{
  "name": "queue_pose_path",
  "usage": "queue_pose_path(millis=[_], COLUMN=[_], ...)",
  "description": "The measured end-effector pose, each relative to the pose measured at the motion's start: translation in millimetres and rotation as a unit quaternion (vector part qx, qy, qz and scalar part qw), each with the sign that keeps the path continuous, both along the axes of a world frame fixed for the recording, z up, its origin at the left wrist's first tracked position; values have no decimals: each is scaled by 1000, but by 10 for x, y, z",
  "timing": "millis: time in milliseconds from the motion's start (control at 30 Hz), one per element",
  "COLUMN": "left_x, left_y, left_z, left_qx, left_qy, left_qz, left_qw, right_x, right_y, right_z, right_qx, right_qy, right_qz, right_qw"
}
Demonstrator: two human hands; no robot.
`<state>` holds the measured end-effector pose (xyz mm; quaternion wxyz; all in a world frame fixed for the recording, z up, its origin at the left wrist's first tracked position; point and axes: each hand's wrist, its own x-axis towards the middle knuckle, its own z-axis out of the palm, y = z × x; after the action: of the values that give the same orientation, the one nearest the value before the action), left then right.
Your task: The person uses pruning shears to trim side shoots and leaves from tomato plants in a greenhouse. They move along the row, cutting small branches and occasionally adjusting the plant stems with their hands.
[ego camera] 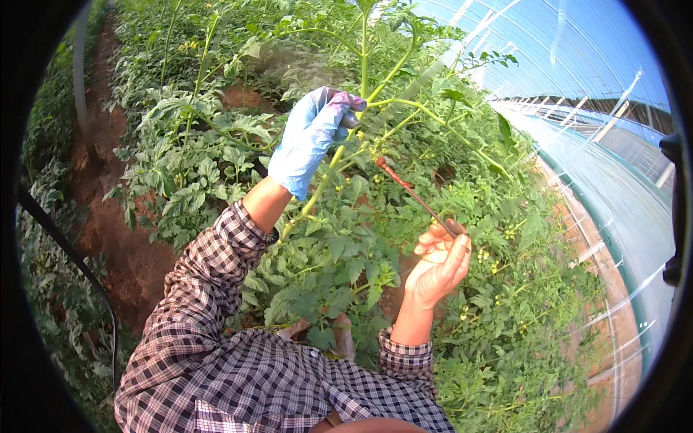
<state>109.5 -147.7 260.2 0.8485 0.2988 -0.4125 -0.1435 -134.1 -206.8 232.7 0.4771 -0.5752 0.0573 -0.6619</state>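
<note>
My left hand, in a stained blue disposable glove, pinches a tomato plant at its main stem, near where side shoots branch off. Its fingertips cover the exact place of the grip. Just right of and below these fingers hangs a small truss of yellowish flower buds. Bare, my right hand holds a thin stick-like applicator by its lower end, between thumb and fingers. The applicator slants up to the left. Its reddish-brown coated tip is close below the buds; contact cannot be made out.
Dense tomato foliage surrounds both hands. A bare soil path runs along the left, with a dark cable or strap in front of it. Plastic greenhouse sheeting curves along the right. A leafy side branch arches rightward above the applicator.
</note>
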Motion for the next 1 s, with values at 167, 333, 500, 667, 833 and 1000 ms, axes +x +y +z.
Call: queue_pose_path(millis=[167,333,500,667,833,1000], left_x=[296,417,506,353,447,547], left_y=[-131,-330,-493,-534,-563,-630], left_z=[241,172,276,544,988,1099], left_qx=[-34,-16,-7,22,123,194], left_qy=[7,44,-1,-127,-328,-362], left_qz=[55,78,143,268,422,338], left_qw=[998,996,990,955,836,847], right_x=[-18,0,134,355,502,707], right_y=[117,122,108,3,-134,-237], right_z=[60,120,293,558,747,842], right_qx=[-62,-67,-101,-205,-212,-236], right_qy=[21,28,42,75,73,81], right_qz=[-7,-2,-15,-90,-100,-112], right_qw=[998,997,994,972,969,962])
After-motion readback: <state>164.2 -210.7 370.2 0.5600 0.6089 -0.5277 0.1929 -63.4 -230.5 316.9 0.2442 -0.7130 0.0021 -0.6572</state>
